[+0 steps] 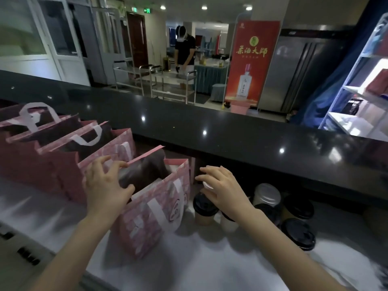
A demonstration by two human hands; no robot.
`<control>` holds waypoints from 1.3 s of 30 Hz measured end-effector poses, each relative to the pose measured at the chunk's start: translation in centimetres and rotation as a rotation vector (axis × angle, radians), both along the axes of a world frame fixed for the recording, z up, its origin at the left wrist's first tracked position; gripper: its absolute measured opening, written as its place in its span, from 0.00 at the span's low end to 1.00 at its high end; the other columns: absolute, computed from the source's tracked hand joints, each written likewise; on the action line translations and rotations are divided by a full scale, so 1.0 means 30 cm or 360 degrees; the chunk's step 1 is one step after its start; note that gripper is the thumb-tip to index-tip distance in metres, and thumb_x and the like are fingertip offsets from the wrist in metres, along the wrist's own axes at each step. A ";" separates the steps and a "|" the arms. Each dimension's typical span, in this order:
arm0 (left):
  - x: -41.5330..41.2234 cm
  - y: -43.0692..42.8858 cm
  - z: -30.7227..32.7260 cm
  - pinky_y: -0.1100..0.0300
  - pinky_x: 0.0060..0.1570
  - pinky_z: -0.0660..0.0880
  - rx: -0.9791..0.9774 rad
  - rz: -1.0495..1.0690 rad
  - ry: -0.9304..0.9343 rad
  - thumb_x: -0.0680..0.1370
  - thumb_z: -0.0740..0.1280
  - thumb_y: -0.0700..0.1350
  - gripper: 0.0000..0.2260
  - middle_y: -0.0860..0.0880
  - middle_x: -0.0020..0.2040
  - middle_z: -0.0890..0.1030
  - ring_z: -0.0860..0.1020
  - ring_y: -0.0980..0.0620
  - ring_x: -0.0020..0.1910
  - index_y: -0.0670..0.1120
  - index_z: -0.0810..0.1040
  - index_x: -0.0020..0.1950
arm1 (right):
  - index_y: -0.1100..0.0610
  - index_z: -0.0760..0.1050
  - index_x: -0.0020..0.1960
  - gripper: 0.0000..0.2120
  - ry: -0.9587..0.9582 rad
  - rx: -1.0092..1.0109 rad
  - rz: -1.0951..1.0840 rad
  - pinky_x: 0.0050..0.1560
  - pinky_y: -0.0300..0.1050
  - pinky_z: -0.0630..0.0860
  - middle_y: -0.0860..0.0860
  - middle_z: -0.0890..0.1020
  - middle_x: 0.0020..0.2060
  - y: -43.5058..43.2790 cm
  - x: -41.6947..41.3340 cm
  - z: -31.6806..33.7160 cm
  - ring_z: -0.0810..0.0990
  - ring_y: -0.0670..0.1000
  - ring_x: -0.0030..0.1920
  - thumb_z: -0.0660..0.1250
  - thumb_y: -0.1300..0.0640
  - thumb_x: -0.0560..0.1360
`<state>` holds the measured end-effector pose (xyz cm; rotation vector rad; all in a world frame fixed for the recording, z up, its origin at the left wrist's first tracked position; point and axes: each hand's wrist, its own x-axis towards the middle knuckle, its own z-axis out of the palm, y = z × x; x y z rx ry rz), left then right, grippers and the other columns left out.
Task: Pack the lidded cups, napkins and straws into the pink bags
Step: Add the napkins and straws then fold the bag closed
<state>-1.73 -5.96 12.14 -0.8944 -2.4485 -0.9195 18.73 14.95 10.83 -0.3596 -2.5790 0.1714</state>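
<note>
Pink bag (159,217), logo illegible, rim in left grip (105,185); white-lidded cup (208,185) in curled right grip (224,190)

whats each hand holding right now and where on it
The left hand grips the nearest pink bag by its top rim. The right hand grips a white-lidded cup by its lid, from above.

Red banner (252,59) upper right of centre, gold characters ending 酒大师, first one unclear, green sign (147,10) top centre, illegible, pink bag (155,217) lower centre, print blurred
</note>
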 end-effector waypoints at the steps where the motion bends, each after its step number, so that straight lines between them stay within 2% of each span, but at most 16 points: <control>1: 0.026 0.025 0.015 0.38 0.60 0.67 0.0032 -0.0037 0.0014 0.64 0.79 0.42 0.20 0.42 0.62 0.71 0.67 0.39 0.64 0.47 0.80 0.54 | 0.53 0.79 0.59 0.13 0.0018 -0.0004 -0.0020 0.71 0.54 0.63 0.50 0.77 0.63 0.022 0.049 -0.001 0.73 0.52 0.66 0.70 0.57 0.74; 4: 0.153 0.140 0.048 0.45 0.57 0.72 0.0158 -0.0276 0.0054 0.69 0.76 0.44 0.16 0.46 0.58 0.72 0.70 0.44 0.59 0.48 0.78 0.55 | 0.54 0.80 0.56 0.12 0.0026 0.0005 -0.0116 0.68 0.51 0.65 0.51 0.78 0.61 0.080 0.214 -0.010 0.75 0.54 0.63 0.71 0.56 0.74; 7: 0.344 0.298 0.053 0.58 0.55 0.69 0.0246 -0.0682 0.0057 0.70 0.75 0.42 0.14 0.50 0.53 0.75 0.73 0.51 0.53 0.48 0.78 0.54 | 0.54 0.81 0.55 0.11 0.0003 -0.0014 -0.0255 0.64 0.50 0.69 0.51 0.79 0.59 0.129 0.407 -0.031 0.76 0.54 0.61 0.72 0.57 0.73; 9: 0.502 0.406 0.031 0.62 0.53 0.69 0.0232 -0.0968 -0.0005 0.70 0.75 0.41 0.14 0.52 0.51 0.77 0.74 0.53 0.51 0.47 0.78 0.54 | 0.55 0.82 0.53 0.10 0.0001 -0.0023 -0.0370 0.61 0.47 0.70 0.51 0.81 0.56 0.156 0.549 -0.050 0.78 0.53 0.57 0.73 0.58 0.71; 13: 0.822 0.607 -0.072 0.53 0.53 0.75 0.0070 -0.1460 -0.0202 0.71 0.73 0.41 0.14 0.52 0.50 0.78 0.77 0.51 0.51 0.46 0.79 0.56 | 0.56 0.83 0.48 0.08 -0.0032 -0.0101 -0.0665 0.54 0.47 0.75 0.50 0.83 0.50 0.206 0.851 -0.104 0.81 0.54 0.51 0.74 0.60 0.69; 15: 0.969 0.693 -0.131 0.54 0.53 0.74 -0.0053 -0.1638 -0.0276 0.72 0.72 0.43 0.13 0.53 0.51 0.78 0.77 0.52 0.52 0.48 0.78 0.57 | 0.56 0.83 0.49 0.08 -0.0088 -0.0176 -0.0841 0.53 0.47 0.75 0.50 0.83 0.50 0.231 1.007 -0.143 0.80 0.54 0.52 0.74 0.60 0.70; 19: 1.235 0.843 -0.253 0.55 0.54 0.73 -0.0288 -0.1905 -0.0379 0.75 0.69 0.47 0.11 0.55 0.51 0.77 0.75 0.55 0.54 0.50 0.76 0.57 | 0.54 0.81 0.54 0.10 -0.0197 -0.0392 -0.1236 0.58 0.46 0.71 0.48 0.81 0.54 0.269 1.293 -0.228 0.77 0.53 0.56 0.70 0.57 0.73; 23: 1.461 0.960 -0.373 0.56 0.55 0.72 -0.0494 -0.2114 -0.0416 0.75 0.68 0.48 0.12 0.54 0.54 0.78 0.75 0.54 0.56 0.50 0.76 0.58 | 0.54 0.80 0.57 0.13 -0.0330 -0.0521 -0.1510 0.56 0.50 0.72 0.50 0.81 0.54 0.301 1.500 -0.305 0.77 0.56 0.55 0.69 0.59 0.73; 29: 1.720 1.113 -0.515 0.58 0.52 0.69 -0.0735 -0.2204 -0.0367 0.74 0.68 0.49 0.12 0.50 0.53 0.79 0.74 0.49 0.55 0.48 0.78 0.55 | 0.49 0.73 0.66 0.20 -0.0575 -0.0542 -0.1666 0.61 0.49 0.69 0.48 0.77 0.61 0.398 1.666 -0.418 0.73 0.54 0.60 0.66 0.57 0.74; 32: 1.798 1.186 -0.570 0.53 0.56 0.70 -0.0852 -0.2087 -0.0287 0.75 0.67 0.49 0.15 0.47 0.56 0.78 0.74 0.45 0.58 0.47 0.77 0.59 | 0.50 0.69 0.70 0.24 -0.0639 -0.0506 -0.1672 0.62 0.49 0.69 0.48 0.74 0.65 0.463 1.690 -0.469 0.71 0.55 0.63 0.63 0.59 0.74; 36: 1.835 1.258 -0.636 0.54 0.56 0.69 -0.0975 -0.1879 -0.0051 0.78 0.61 0.46 0.15 0.48 0.60 0.76 0.72 0.45 0.60 0.48 0.73 0.65 | 0.49 0.63 0.74 0.24 -0.0724 -0.0406 -0.1660 0.63 0.48 0.65 0.48 0.68 0.71 0.532 1.691 -0.528 0.68 0.54 0.66 0.58 0.59 0.78; 39: 1.834 1.286 -0.661 0.54 0.54 0.68 -0.0997 -0.1848 0.0033 0.78 0.61 0.46 0.14 0.49 0.59 0.76 0.73 0.46 0.59 0.50 0.74 0.64 | 0.50 0.60 0.75 0.25 -0.0816 -0.0345 -0.1622 0.64 0.50 0.63 0.50 0.67 0.71 0.564 1.680 -0.554 0.67 0.55 0.66 0.55 0.61 0.78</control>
